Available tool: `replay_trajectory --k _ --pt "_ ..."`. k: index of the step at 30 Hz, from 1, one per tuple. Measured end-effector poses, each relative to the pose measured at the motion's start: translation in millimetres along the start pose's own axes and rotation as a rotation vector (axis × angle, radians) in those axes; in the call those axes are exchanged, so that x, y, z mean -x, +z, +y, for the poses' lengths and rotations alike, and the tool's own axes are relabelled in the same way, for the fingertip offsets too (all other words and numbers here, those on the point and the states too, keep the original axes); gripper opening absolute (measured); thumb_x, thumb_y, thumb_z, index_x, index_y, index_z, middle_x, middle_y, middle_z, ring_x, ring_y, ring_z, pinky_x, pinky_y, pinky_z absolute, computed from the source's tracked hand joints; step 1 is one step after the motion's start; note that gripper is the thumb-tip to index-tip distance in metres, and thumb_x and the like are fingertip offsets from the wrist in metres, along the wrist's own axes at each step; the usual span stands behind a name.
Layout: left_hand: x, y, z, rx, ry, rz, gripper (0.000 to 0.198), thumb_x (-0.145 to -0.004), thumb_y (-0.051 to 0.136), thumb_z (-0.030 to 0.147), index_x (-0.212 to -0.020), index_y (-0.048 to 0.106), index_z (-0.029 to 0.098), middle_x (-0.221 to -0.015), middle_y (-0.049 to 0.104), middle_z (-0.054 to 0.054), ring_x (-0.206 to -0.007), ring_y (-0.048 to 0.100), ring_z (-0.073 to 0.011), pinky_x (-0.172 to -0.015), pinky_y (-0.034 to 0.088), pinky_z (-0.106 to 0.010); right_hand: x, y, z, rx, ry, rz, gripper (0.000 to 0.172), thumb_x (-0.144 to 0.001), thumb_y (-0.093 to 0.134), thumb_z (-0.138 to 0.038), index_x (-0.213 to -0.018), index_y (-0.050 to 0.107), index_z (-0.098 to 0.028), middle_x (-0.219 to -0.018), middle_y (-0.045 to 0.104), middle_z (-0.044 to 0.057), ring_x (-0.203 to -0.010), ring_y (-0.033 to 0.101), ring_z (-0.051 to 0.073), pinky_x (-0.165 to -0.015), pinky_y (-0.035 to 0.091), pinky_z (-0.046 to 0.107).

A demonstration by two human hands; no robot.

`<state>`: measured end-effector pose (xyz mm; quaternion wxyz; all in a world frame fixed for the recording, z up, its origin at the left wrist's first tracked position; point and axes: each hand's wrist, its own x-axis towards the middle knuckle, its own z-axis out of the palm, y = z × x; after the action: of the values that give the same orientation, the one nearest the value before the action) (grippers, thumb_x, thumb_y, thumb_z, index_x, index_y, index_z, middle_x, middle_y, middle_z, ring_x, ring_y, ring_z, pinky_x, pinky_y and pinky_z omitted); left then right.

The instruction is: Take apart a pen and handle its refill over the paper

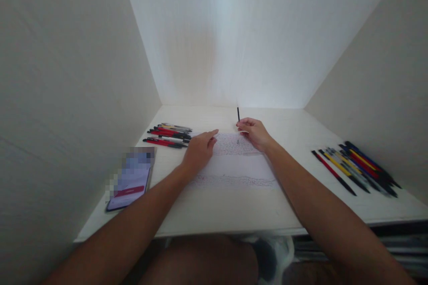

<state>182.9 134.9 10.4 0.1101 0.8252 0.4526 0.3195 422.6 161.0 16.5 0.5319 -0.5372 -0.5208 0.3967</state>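
Observation:
A sheet of paper (227,167) lies on the white desk, with bands of small marks across its top and lower part. My left hand (199,149) rests at the paper's upper left side, its index finger stretched out and nothing seen in its grasp. Near the top right of the sheet, my right hand (252,131) pinches a slim black pen (238,114) that points upward. The pen's lower end is hidden by the fingers.
Several red, black and clear pens (167,132) lie left of the paper. A phone (132,180) with its screen lit sits at the left front. To the right, several coloured pens (356,167) lie in a bunch. Pale walls (227,35) enclose the desk (234,213) on three sides.

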Motion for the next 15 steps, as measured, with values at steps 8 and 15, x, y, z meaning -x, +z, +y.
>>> replay_trajectory --k 8,15 --pt "-1 -2.0 -3 -0.099 -0.041 -0.073 0.034 -0.098 0.047 0.025 -0.122 0.070 0.015 -0.109 0.065 -0.011 -0.100 0.062 -0.0192 -0.098 0.048 -0.033 -8 2 10 0.076 -0.072 0.048 0.023 -0.072 0.075 -0.038 -0.083 0.067 -0.019 -0.076 0.067 0.004 -0.068 0.059 0.015 -0.058 0.045 0.028" --pt "1 -10.3 1 -0.151 -0.005 -0.178 0.035 -0.093 0.049 0.018 -0.121 0.071 0.020 -0.106 0.060 -0.008 -0.100 0.059 -0.0191 -0.097 0.048 -0.033 -7 7 11 0.226 -0.166 0.007 0.014 -0.077 0.070 -0.033 -0.081 0.069 -0.019 -0.073 0.067 0.004 -0.068 0.060 0.016 -0.063 0.048 0.031"
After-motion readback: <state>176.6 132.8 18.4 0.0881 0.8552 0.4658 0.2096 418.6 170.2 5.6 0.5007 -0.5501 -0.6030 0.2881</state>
